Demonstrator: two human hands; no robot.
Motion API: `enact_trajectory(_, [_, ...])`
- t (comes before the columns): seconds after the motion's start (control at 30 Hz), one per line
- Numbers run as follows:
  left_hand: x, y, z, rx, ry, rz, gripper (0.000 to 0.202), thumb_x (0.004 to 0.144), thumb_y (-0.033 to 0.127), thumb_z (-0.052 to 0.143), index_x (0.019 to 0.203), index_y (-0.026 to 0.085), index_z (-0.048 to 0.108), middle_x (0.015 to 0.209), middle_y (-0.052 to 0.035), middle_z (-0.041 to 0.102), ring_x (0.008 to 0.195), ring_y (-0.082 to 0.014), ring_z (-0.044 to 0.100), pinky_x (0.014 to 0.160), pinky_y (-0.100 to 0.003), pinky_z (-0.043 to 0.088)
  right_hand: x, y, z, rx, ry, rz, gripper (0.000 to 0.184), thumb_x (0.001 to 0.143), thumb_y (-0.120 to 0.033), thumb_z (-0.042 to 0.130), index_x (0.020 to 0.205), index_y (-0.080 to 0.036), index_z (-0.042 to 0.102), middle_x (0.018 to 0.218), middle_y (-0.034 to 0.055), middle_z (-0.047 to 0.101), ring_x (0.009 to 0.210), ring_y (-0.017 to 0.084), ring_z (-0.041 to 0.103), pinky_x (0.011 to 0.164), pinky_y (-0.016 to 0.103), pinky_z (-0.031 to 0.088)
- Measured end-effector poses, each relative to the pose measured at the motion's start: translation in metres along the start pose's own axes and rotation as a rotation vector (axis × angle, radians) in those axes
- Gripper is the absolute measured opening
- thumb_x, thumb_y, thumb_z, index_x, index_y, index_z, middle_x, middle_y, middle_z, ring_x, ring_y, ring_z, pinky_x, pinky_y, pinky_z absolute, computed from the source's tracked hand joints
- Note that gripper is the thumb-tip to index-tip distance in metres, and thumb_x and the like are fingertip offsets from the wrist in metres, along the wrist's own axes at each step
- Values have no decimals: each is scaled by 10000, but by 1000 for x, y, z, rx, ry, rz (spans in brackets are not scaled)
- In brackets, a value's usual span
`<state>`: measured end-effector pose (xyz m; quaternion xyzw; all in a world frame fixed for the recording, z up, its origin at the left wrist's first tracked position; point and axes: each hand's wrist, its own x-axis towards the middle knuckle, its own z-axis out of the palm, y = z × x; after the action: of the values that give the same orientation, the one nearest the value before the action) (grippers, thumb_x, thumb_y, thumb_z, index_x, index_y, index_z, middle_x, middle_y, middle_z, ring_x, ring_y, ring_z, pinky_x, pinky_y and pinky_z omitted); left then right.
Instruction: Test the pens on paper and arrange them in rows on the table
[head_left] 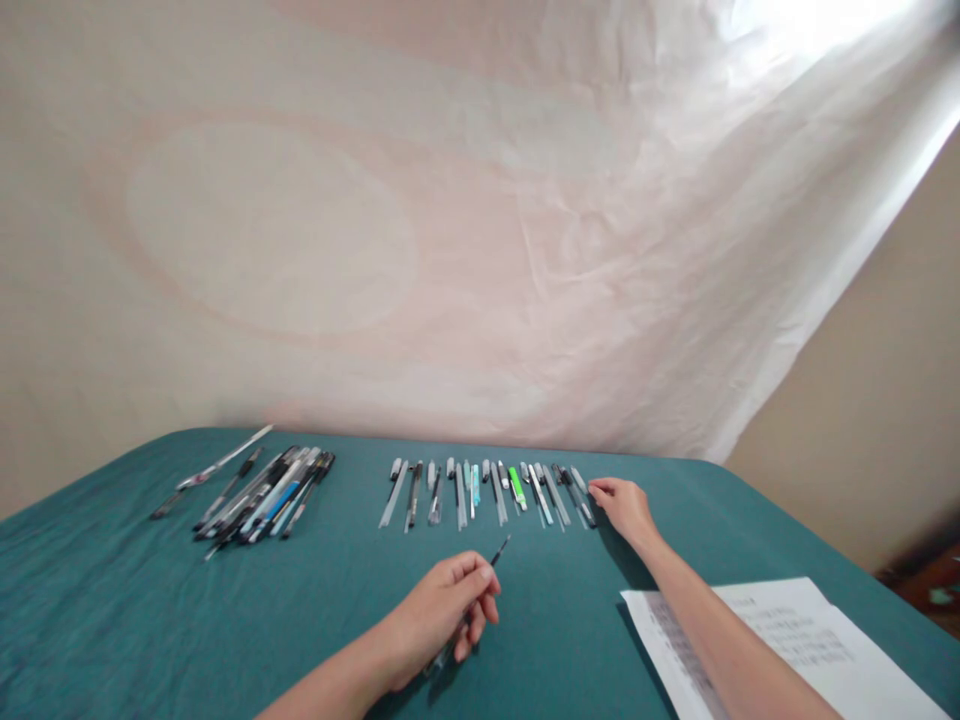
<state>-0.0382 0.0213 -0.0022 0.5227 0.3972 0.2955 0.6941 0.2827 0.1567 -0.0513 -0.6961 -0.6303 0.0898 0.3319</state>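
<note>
My left hand (pixel 447 612) is closed around a dark pen (pixel 501 550) low over the front middle of the table. The pen's thin tip points up and to the right, and its clear rear end shows below my palm. My right hand (pixel 622 507) reaches to the right end of a row of pen parts, its fingers pinched together at the cloth. Whatever the fingertips hold, if anything, is too small to make out. Just left of them lie a grey cap (pixel 578 480) and a dark pen piece (pixel 583 497). A bright green piece (pixel 517 487) stands out mid-row.
A heap of pens (pixel 270 495) lies on the left of the green tablecloth (pixel 135 610), with a longer pen (pixel 225 458) behind it. Printed paper sheets (pixel 795 630) lie under my right forearm. A pale hanging sheet (pixel 480 250) closes off the back.
</note>
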Motion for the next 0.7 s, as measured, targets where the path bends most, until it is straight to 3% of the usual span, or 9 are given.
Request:
enact_trajectory(0.27, [0, 2, 0, -6, -4, -7, 290, 764, 452, 403, 774, 166, 445, 612, 25, 517, 394, -38, 392, 327, -146, 260, -2, -2, -2, 17, -27, -19, 312, 721, -338, 448, 809, -164, 690, 647, 49, 674, 608, 183, 607, 599, 259, 409])
enact_trajectory(0.57, [-1, 5, 1, -5, 10, -19, 315, 747, 482, 414, 767, 169, 445, 609, 29, 518, 385, -37, 392, 333, -152, 259, -4, -4, -3, 104, -10, 45, 267, 709, -286, 476, 853, -144, 650, 770, 69, 676, 592, 160, 613, 631, 263, 437])
enact_trajectory(0.7, [-1, 4, 0, -46, 11, -15, 320, 742, 493, 417, 772, 176, 444, 612, 34, 516, 392, -38, 397, 347, -156, 267, -6, -21, -12, 175, -8, 50, 312, 725, -301, 463, 941, -129, 609, 840, 76, 660, 600, 144, 603, 553, 235, 438])
